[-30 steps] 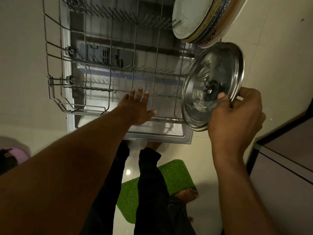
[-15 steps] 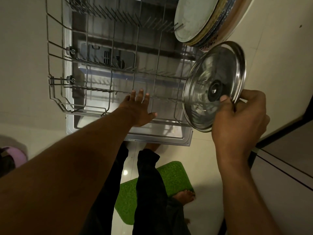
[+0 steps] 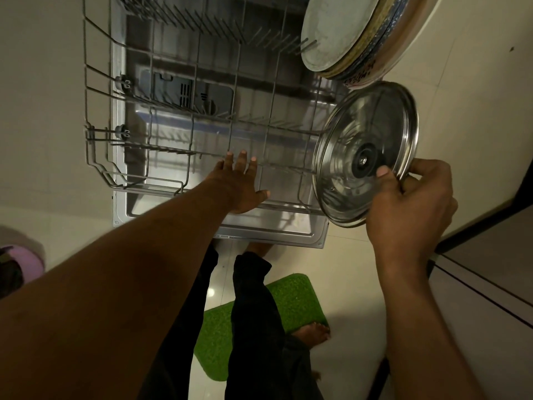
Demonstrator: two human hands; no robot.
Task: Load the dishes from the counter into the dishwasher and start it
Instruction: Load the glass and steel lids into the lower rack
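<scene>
Lid (image 3: pixel 364 140) first: over the last second it has hardly moved. It has kept its place at the right side of the rack (image 3: pixel 153 192), on edge and tilted, underside towards you, just below the plates (image 3: pixel 331 33) already standing in the rack's far right corner. Whatever shift there is looks like your head moving more than the lid.

Your right hand (image 3: pixel 409 209) has kept its pinch on the lid's near rim, thumb (image 3: pixel 383 171) on the inner face beside the knob screw and the other fingers curled round the back. Your left hand (image 3: pixel 239 189) is where it was too: fingers straight and spread, holding nothing, laid over the rack's front wires. Whether it presses on them or only hovers cannot be told from this view.

What that means, as I judge it: you have paused to line up, not to place. The lid is still in your hand, not in a slot, and its left edge overlaps the rack's right wall, so I cannot tell whether it touches the wire. The rack is pulled out over the open door (image 3: pixel 274 229) and most of its tines are free. Apart from the plates nothing is loaded, so loading is at an early stage and the start is a long way off.
</scene>
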